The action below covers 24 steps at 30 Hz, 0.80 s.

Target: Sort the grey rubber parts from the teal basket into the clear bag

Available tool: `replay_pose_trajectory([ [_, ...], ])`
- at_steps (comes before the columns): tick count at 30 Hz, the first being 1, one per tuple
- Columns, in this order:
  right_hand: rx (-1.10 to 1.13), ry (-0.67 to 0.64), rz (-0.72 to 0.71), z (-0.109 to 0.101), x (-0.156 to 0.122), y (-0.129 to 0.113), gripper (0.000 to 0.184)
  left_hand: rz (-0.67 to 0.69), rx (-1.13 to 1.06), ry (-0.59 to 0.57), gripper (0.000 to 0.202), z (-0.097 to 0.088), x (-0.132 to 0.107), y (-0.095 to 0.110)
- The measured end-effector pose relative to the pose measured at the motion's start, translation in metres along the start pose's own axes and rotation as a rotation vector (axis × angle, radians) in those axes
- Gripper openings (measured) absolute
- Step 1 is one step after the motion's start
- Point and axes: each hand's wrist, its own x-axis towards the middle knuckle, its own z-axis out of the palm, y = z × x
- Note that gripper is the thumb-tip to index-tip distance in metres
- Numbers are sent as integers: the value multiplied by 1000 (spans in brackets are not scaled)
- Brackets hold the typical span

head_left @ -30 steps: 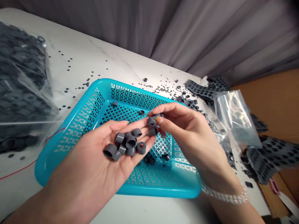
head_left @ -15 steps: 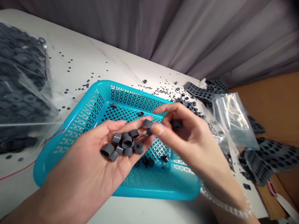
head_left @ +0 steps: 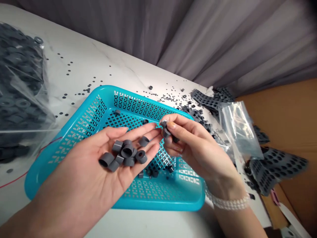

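My left hand [head_left: 94,175] is palm up, with its fingers stretched out towards the right. It cups several short dark grey foam rings [head_left: 127,149], bunched mostly in the palm; a separate one rests by the fingers. Just beyond those fingertips, my right hand [head_left: 193,135] pinches a pair of similar grey rings [head_left: 166,132] between thumb and fingers. Its curled fingers partly cover another dark piece. Both hands are above a turquoise plastic basket [head_left: 158,205] with lattice sides. A few more rings [head_left: 155,173] lie on the basket floor.
On the left stands a clear bag [head_left: 22,76] full of grey rings, near a red string [head_left: 15,182]. Small dark discs [head_left: 168,97] litter the white table [head_left: 81,49]. Punched grey foam sheets [head_left: 277,165], a clear plastic bag [head_left: 241,129] and cardboard [head_left: 279,109] are at right.
My right hand has drawn slightly back from the left fingers and now grips rings that were at those fingertips. The view has shifted a little, moving the basket leftward.
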Motion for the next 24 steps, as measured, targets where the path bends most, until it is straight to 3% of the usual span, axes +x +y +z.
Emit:
replay_pose_trajectory([
  [3,288,-67,107,-4,3,-3,8,-31,-44,-85,55,-6,0,3],
  [7,463,-72,155,-5,4,-6,14,-53,-109,-193,58,-12,2,5],
  [13,310,2,100,-5,1,-10,23,-50,-100,-165,58,-10,3,4],
  [18,178,72,-62,-3,-1,-9,35,-40,-110,-64,56,1,-2,4],
  [21,87,87,-74,1,-1,-4,29,-63,-138,-35,56,4,-3,4],
  [24,153,42,21,2,0,0,18,-80,-122,-70,56,-3,0,4],
])
